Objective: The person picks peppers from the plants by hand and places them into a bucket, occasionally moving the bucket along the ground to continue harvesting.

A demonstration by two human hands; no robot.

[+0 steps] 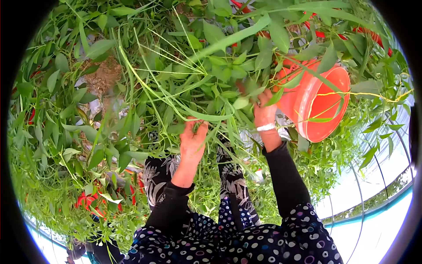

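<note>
My left hand (192, 143) is among the green plants, its fingers curled in by thin stems and a long grass blade (202, 116). Whatever lies between those fingers is too hidden to name. To the right, my right hand (265, 115), with a white band at the wrist, reaches up into pepper leaves (241, 103). Leaves and blur cover its fingertips. Just beside it a red-orange bucket (289, 104) leans over in the foliage, its mouth turned to the right. A yellow string (367, 93) crosses the bucket's mouth.
Red chili peppers (376, 37) hang at the upper right, and more peppers (88, 200) show at the lower left. Seed-head grass (200, 68) stands tall in front of me. Dark arched wires (361, 193) and white sheeting (347, 176) line the right. Another person's dark clothing (103, 251) shows bottom left.
</note>
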